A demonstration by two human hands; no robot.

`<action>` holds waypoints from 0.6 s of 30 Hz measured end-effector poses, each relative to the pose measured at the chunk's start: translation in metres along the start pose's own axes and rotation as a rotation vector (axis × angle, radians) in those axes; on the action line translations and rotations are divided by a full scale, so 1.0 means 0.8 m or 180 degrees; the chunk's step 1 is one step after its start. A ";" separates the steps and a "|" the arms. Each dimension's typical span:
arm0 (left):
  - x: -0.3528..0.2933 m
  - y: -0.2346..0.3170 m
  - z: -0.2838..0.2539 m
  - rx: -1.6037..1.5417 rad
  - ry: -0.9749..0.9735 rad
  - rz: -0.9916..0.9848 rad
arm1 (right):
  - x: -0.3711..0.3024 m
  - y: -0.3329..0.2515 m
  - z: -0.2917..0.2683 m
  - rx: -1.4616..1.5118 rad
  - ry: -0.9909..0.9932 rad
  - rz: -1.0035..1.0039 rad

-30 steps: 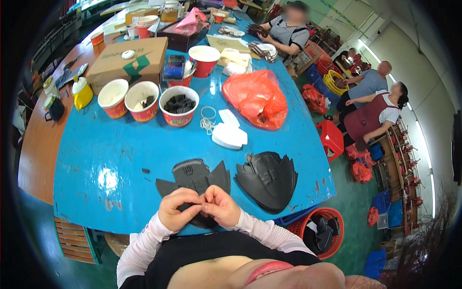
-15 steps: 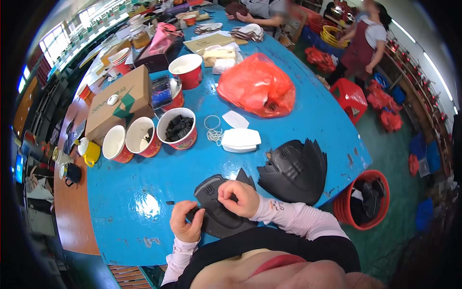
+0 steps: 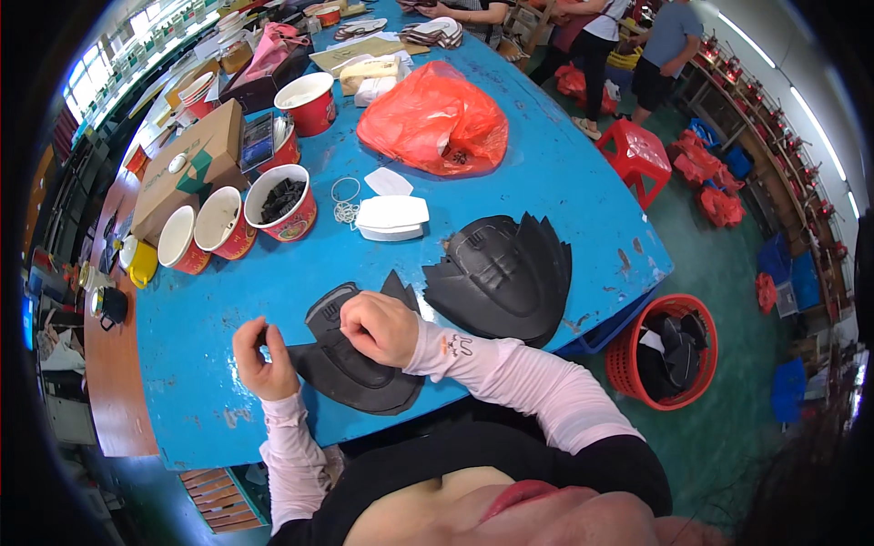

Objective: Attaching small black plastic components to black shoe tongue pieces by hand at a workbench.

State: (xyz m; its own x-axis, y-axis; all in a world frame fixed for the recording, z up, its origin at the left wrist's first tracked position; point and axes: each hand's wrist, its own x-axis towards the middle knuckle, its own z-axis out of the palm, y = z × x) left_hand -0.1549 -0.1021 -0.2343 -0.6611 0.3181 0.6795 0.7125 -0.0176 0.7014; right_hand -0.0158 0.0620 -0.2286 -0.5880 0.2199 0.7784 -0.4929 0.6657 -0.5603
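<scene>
On the blue table in front of me lies a flat black moulded piece (image 3: 350, 369) with ribs and a pointed flap. My right hand (image 3: 381, 329) is closed over its upper part, fingertips bunched; whatever they pinch is hidden. Left of the piece, my left hand (image 3: 266, 359) is curled with thumb and forefinger bent toward each other. A small dark patch shows between them, too small to name. Farther right rests a stack of similar black pieces (image 3: 501, 278) with jagged edges.
White pads (image 3: 391, 217) lie beside a coil of white bands (image 3: 345, 211). Red-and-white tubs (image 3: 280, 205), one with small black bits, stand near a cardboard box (image 3: 187, 168). A red plastic bag (image 3: 432, 118) is farther back. A red basket (image 3: 663, 350) stands right of the table.
My left hand has moved off the black piece to the left, where a small black bit lay on the table. My right hand stays over the piece. The whole view has shifted.
</scene>
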 end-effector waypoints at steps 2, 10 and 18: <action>0.000 0.008 0.008 0.0019 -0.0020 0.0030 | -0.002 -0.003 -0.006 -0.0031 -0.0005 0.0015; -0.006 0.025 0.024 -0.0015 -0.0039 0.0188 | -0.008 -0.002 -0.010 0.0059 -0.0048 -0.0041; -0.002 0.016 0.021 -0.0224 0.0015 -0.0076 | -0.005 -0.006 -0.010 0.0104 -0.0258 0.0001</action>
State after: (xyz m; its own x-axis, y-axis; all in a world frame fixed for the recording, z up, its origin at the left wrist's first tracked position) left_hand -0.1407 -0.0867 -0.2303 -0.6790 0.3147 0.6633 0.6783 -0.0768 0.7307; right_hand -0.0061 0.0638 -0.2269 -0.6374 0.1607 0.7536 -0.5127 0.6417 -0.5705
